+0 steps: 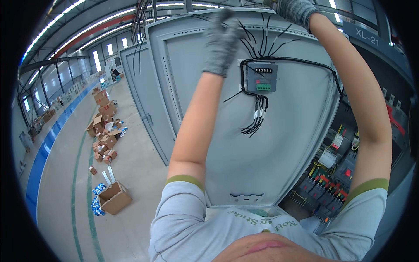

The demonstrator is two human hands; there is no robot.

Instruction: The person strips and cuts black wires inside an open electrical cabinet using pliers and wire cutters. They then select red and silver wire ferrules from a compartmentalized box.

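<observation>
Both my hands wear grey knit gloves and are raised to the top of a grey cabinet door (227,157). My left hand (220,46) is up at the door's upper left part, beside the loose wire ends; its fingers are smeared by motion. At the top edge of the picture is my right hand (297,12), near the door's upper rim, its fingertips partly cut off. Between and below the hands, a bundle of black wires (288,59) fans upward. It runs around a small grey meter module (262,77) with a green terminal block. More labelled wire ends (257,115) hang beneath the module.
Behind the door on the right, the open cabinet holds breakers (327,158) and coloured wiring (325,183). Another grey door panel (146,96) stands at left. Cardboard boxes (114,198) and blue-and-white packets (97,205) lie on the floor. Far back, a person (115,73) sits.
</observation>
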